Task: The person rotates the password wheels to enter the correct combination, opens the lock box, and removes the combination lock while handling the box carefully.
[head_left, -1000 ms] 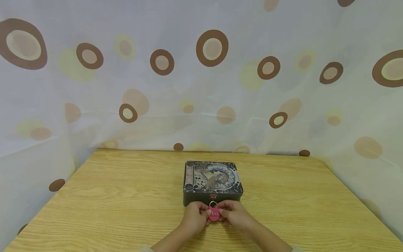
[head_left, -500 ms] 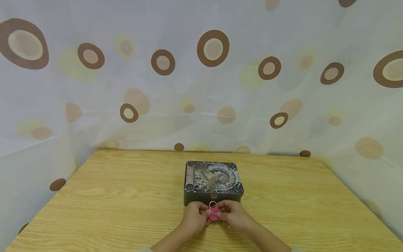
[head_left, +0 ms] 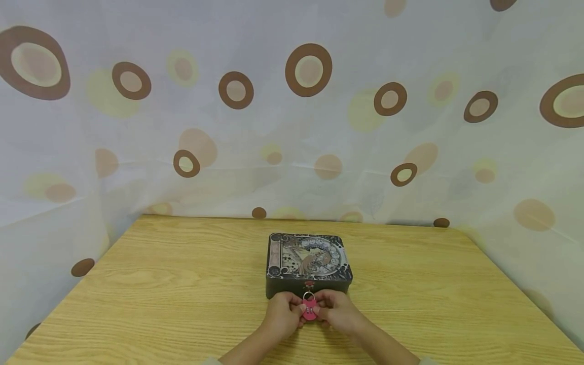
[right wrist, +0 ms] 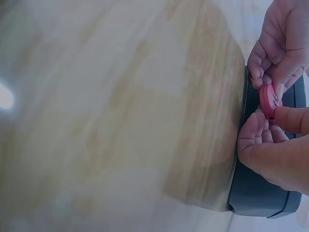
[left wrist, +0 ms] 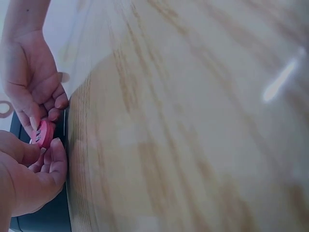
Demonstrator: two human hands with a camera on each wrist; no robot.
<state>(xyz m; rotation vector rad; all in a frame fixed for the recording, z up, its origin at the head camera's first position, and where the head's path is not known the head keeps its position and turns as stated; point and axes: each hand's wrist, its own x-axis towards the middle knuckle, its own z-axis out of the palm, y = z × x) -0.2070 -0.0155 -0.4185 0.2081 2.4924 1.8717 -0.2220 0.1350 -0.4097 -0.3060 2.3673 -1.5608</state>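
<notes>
Left hand (head_left: pixel 281 313): fingers pinch one side of the padlock (head_left: pixel 309 317); best held steady.
Right hand (head_left: pixel 339 311): fingers pinch the opposite side, near the dials (head_left: pixel 309 309); small rolls seem wise.
Box (head_left: pixel 310 256): just beyond both hands' fingers, padlock between them.

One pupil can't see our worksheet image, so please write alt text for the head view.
A person's left hand and right hand hold a pink combination padlock in front of a dark box with an ornately illustrated lid. The box sits on a wood-grain table, before a pale backdrop printed with brown, peach and yellow circles.
</notes>
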